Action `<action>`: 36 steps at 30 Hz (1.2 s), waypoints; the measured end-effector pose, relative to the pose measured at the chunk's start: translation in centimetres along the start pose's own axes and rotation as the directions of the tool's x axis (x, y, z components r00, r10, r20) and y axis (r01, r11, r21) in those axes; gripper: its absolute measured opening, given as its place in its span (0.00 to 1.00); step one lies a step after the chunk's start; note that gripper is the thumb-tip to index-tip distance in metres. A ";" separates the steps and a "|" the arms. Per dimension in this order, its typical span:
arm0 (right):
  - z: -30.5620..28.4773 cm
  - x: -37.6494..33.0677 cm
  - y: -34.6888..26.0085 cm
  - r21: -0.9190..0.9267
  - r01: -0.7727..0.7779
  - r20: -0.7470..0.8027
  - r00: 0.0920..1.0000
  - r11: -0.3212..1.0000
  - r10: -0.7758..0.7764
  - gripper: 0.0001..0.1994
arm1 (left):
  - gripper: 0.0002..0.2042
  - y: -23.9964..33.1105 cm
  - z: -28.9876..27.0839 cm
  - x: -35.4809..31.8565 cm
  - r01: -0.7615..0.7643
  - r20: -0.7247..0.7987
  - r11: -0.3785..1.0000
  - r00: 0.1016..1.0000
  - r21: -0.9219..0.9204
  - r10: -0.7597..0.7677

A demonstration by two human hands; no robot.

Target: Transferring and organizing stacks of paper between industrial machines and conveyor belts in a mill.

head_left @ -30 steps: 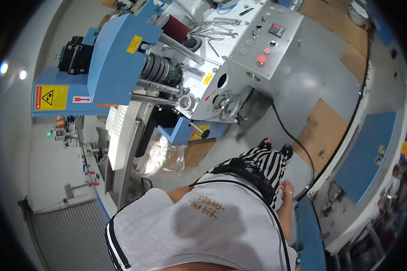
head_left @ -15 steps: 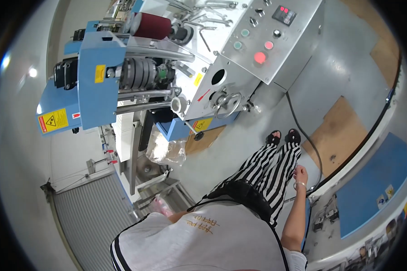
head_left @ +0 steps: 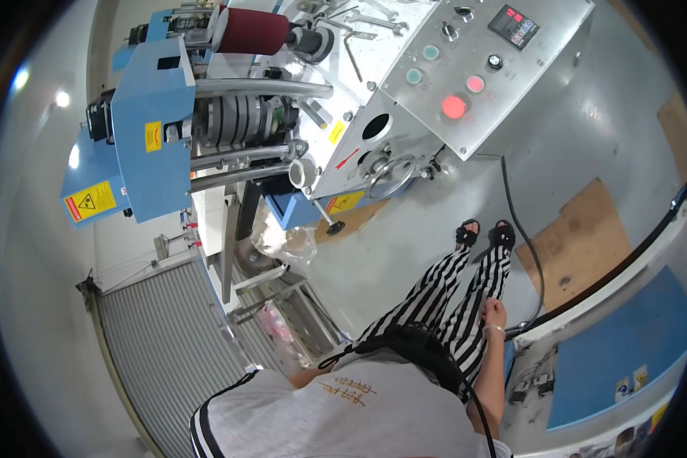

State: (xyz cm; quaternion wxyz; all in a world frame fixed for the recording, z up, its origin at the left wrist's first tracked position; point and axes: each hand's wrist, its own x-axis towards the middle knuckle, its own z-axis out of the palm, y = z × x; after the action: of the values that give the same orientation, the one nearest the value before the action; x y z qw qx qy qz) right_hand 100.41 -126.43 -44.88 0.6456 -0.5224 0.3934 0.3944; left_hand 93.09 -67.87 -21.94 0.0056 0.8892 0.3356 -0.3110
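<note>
My right hand [head_left: 494,311] hangs beside my right thigh with its fingers curled in and nothing visible in them. A silver bracelet [head_left: 495,330] circles that wrist. The hand is nearest to my striped trousers [head_left: 466,305]. My left hand does not show; only a bit of the left arm appears beside my shirt. In front of me stands a machine with a metal control panel [head_left: 466,72], which carries a red push button [head_left: 454,107], several smaller buttons and a lit display [head_left: 514,27]. Below the panel sits a handwheel [head_left: 391,175]. Neither hand touches the machine.
A dark red roller [head_left: 252,32] and a blue housing [head_left: 153,130] are at the machine's left. Wrenches [head_left: 378,23] lie on its top. A black cable [head_left: 523,229] crosses the floor by a cardboard sheet [head_left: 576,237]. A blue panel [head_left: 626,351] is at right.
The machine and control panel appear larger and shifted in view as I have moved. My right hand has come closer to my thigh, its fingers still curled.
</note>
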 end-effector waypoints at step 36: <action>-0.8 -1.9 19.7 -0.525 -0.033 -0.216 0.972 0.851 -0.096 0.17 | 0.11 8.1 6.3 17.0 -0.473 -0.575 0.867 0.758 -0.159 0.308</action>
State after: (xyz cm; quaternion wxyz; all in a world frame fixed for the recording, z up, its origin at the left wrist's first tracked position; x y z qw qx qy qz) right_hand 81.44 -124.53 -50.43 0.4340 -0.7279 0.3354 0.4115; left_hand 104.37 -65.43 -38.15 0.1103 0.9790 0.1710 0.0096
